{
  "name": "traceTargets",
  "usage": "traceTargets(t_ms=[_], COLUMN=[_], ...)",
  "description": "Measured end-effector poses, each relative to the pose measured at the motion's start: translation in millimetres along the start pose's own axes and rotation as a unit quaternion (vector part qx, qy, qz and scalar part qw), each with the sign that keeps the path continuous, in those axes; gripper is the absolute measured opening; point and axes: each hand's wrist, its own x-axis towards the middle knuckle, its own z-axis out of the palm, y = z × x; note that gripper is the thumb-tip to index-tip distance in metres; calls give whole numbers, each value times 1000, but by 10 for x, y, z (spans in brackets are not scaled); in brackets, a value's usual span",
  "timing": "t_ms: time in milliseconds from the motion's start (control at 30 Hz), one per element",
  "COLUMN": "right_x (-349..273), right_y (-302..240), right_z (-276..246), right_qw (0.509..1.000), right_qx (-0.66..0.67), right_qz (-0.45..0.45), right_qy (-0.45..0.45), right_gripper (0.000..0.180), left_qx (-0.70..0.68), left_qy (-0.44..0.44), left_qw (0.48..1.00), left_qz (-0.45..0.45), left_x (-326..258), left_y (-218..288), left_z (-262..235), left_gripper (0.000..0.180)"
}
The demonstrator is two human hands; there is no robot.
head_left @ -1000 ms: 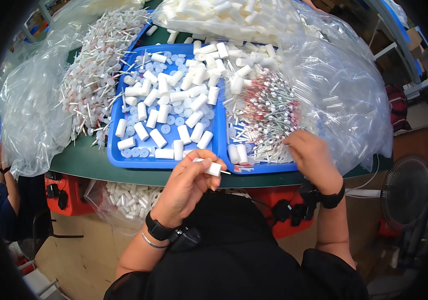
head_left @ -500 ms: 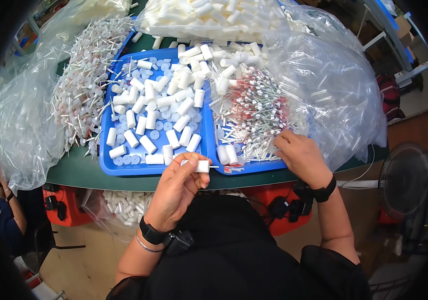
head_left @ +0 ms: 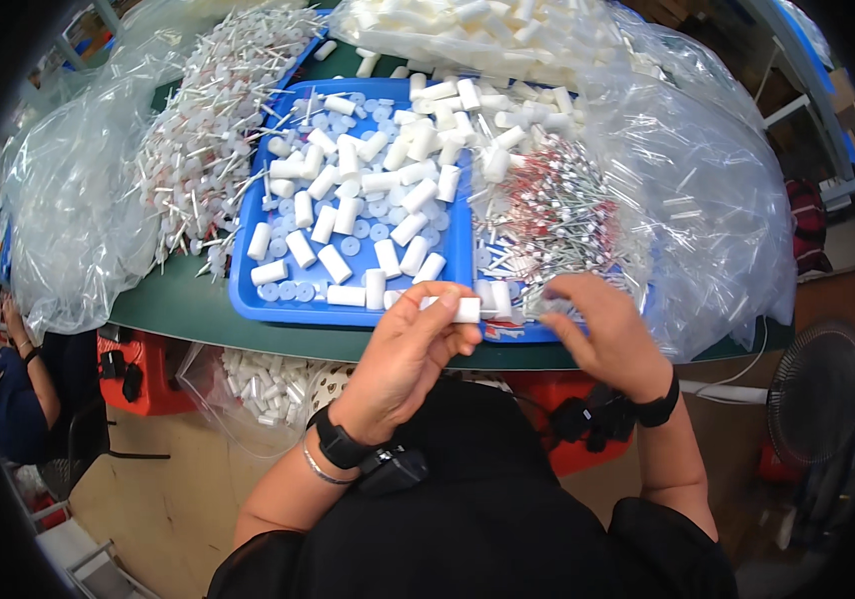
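Observation:
My left hand [head_left: 403,354] is closed, pinching a white cylinder [head_left: 467,310] between thumb and fingers just in front of the trays. The cylinder lies roughly level, its bare end toward the right. To the right, my right hand [head_left: 602,334] hovers at the near side of a pile of thin pins with red and white parts [head_left: 557,210]. Its thumb and fingers are apart, though the fingertips are blurred; I make out nothing between them. Left of the pile, a blue tray [head_left: 238,285] holds many white cylinders [head_left: 334,265] and translucent discs [head_left: 350,246].
A second blue tray [head_left: 532,334] lies under the pins. Clear plastic bags [head_left: 697,210] flank the right side, and a bag of white cylinders [head_left: 487,40] stands behind. Stemmed white pieces [head_left: 208,130] heap at the left. A fan [head_left: 819,389] stands right; another person's arm [head_left: 36,374] shows left.
My right hand has drawn back from the pin pile toward me. The thin stem that stuck out of the cylinder in my left hand no longer shows. The whole view has shifted.

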Motion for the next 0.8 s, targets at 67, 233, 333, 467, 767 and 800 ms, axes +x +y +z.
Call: traceTargets(t_ms=[67,233,333,467,767,800], right_x=[84,181,199,184,244,236], right_y=[-132,-221,-269,-357,-380,-374], right_z=[107,270,360,488,616,642], right_qw=[999,998,997,967,982,981], right_qx=[35,48,78,225,170,177], right_qz=[1,-29,-9,117,-82,-75], right_qy=[-26,-27,-18,-6,-21,-31], right_gripper=[30,30,29,28,28,29], left_qx=[17,52,61,224,296,291], left_qy=[8,17,33,45,-99,-102], left_qw=[999,998,996,959,929,931], left_qz=[28,43,59,166,199,195], left_x=[-8,-10,-18,-48,-97,-91], left_y=[-26,-82,-108,-201,-218,-234], left_z=[80,35,17,-15,-36,-60], left_gripper=[25,23,22,21,52,53])
